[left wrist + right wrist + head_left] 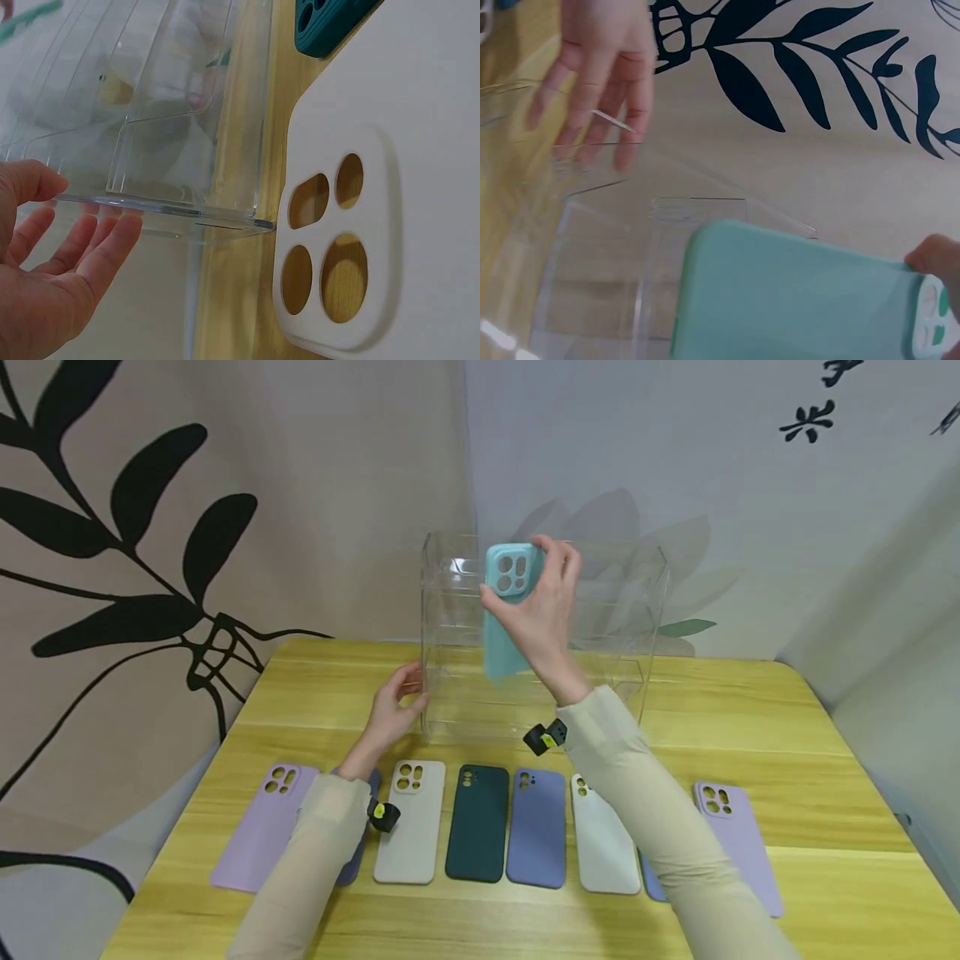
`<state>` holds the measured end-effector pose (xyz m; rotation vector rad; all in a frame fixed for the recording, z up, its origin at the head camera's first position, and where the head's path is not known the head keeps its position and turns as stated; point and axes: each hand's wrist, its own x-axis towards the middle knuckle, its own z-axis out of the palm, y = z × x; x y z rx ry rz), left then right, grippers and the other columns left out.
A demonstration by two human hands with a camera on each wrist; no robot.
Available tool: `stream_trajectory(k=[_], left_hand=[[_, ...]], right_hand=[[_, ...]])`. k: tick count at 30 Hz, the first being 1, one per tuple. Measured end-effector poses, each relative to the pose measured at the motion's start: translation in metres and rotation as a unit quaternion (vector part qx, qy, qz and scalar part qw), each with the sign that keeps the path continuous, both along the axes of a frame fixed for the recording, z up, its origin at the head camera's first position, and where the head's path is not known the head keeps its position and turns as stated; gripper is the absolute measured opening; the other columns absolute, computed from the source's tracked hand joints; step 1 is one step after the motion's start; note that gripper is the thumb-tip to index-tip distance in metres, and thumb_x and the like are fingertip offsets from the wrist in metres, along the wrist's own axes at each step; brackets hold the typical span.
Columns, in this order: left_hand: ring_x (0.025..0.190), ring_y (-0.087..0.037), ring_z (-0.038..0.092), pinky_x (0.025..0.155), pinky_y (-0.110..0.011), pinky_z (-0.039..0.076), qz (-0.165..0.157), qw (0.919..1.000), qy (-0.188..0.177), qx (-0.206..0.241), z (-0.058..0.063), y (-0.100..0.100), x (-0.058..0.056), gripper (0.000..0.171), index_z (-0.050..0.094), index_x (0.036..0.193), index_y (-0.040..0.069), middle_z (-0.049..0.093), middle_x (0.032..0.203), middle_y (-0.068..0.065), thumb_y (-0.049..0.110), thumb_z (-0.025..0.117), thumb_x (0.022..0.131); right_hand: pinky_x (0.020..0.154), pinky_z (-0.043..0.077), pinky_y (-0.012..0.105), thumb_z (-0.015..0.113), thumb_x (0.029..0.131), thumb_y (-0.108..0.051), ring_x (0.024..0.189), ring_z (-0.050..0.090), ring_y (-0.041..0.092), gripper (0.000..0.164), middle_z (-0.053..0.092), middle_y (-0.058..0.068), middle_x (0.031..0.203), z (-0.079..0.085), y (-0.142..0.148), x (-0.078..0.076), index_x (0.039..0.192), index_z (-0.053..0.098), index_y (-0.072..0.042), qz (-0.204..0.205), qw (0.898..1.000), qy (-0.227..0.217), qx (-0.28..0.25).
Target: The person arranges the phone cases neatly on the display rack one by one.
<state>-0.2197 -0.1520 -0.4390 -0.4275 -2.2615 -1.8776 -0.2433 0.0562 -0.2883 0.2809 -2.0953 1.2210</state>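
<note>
A turquoise phone case (pixel 504 643) stands upright in my right hand (pixel 543 614), pinched by thumb and fingers near its camera cutouts. The hand holds it at the front of a clear plastic rack (pixel 603 672); in the right wrist view the case (pixel 795 300) shows its flat back against the clear dividers. My left hand (pixel 393 703) grips the rack's left side wall. The left wrist view shows the thumb and the fingers (pixel 109 251) on opposite faces of that wall. Whether the case touches the rack is hard to tell.
Along the table's front lie several phone cases: lilac (pixel 262 835), white (pixel 411 827), dark green (pixel 477 827), blue-violet (pixel 536 831), another white (pixel 603 852) and another lilac (pixel 742 852). My forearms partly cover some. A wall (pixel 360 527) stands behind the wooden table (pixel 750 727).
</note>
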Motion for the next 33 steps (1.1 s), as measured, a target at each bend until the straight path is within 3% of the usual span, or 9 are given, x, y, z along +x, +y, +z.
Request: stream_trajectory(k=[5,9,20,27,33], left_hand=[[0.107,-0.048,0.05,0.098,-0.052,0.04,0.0,1.0,0.006,0.001,0.0,0.001,0.0,0.047,0.043,0.128,-0.014,0.049,0.115,-0.035,-0.019,0.052,0.082],[0.106,-0.048,0.05,0.098,-0.052,0.04,0.0,0.9999,0.013,0.002,0.0,0.002,-0.001,0.047,0.043,0.127,-0.015,0.049,0.114,-0.035,-0.019,0.052,0.081],[0.104,-0.047,0.05,0.097,-0.051,0.04,0.011,0.9998,0.013,0.006,0.0,0.002,0.0,0.046,0.045,0.126,-0.015,0.051,0.112,-0.035,-0.02,0.053,0.08],[0.104,-0.048,0.05,0.097,-0.052,0.041,0.012,0.9998,0.016,0.0,0.002,0.003,0.002,0.045,0.044,0.125,-0.017,0.05,0.111,-0.037,-0.021,0.053,0.081],[0.102,-0.054,0.048,0.095,-0.059,0.038,0.006,0.9998,0.019,-0.007,0.023,0.005,0.013,0.043,0.042,0.122,-0.023,0.048,0.108,-0.041,-0.022,0.052,0.08]], right_hand=[[0.083,0.04,0.022,0.079,0.069,-0.023,0.106,0.04,0.023,0.071,0.033,0.013,0.122,0.016,-0.021,-0.021,0.127,0.042,-0.004,-0.031,0.999,-0.005,-0.019],[0.087,0.039,0.023,0.079,0.07,-0.025,0.109,0.04,0.023,0.07,0.033,0.014,0.124,0.021,-0.031,-0.037,0.126,0.042,-0.003,-0.063,0.998,0.025,-0.013],[0.089,0.04,0.026,0.082,0.067,-0.021,0.111,0.04,0.024,0.069,0.036,0.014,0.122,-0.002,-0.052,-0.057,0.122,0.045,-0.002,-0.12,0.989,0.077,-0.027],[0.084,0.044,0.03,0.079,0.07,-0.03,0.109,0.042,0.023,0.068,0.037,0.012,0.124,-0.013,-0.063,-0.059,0.124,0.044,-0.006,-0.153,0.987,0.034,-0.023],[0.076,0.043,0.036,0.08,0.069,-0.03,0.112,0.04,0.022,0.071,0.037,0.01,0.128,-0.017,-0.072,-0.059,0.126,0.044,-0.009,-0.168,0.986,-0.01,-0.006]])
